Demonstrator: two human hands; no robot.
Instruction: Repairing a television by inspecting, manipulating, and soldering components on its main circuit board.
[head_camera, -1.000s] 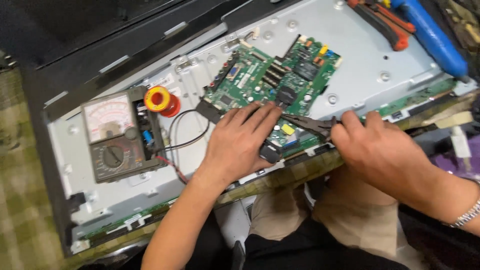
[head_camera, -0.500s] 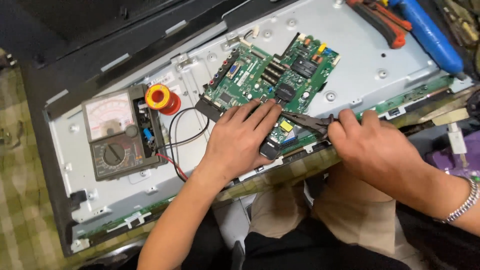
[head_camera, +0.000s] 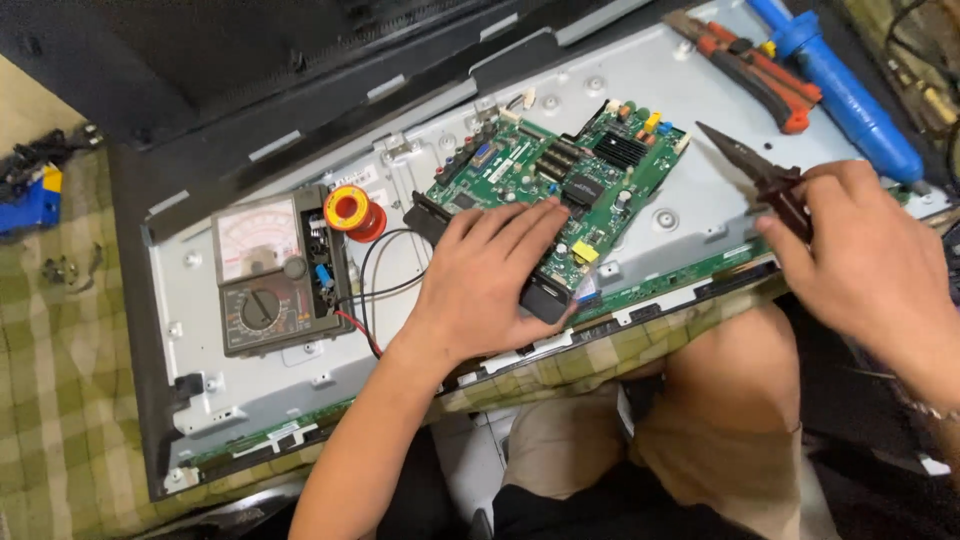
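Lifting your right hand (head_camera: 865, 245), gripping needle-nose pliers (head_camera: 755, 170), off toward three o'clock, you are leaving your left hand (head_camera: 490, 275) spread flat, steadying the green circuit board (head_camera: 560, 175).

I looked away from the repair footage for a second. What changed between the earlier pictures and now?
The right hand drew away from the green circuit board to the right, lifting the needle-nose pliers it holds clear of the board's near edge. The left hand stayed pressed flat on the board. The multimeter and solder spool stayed put on the metal panel.
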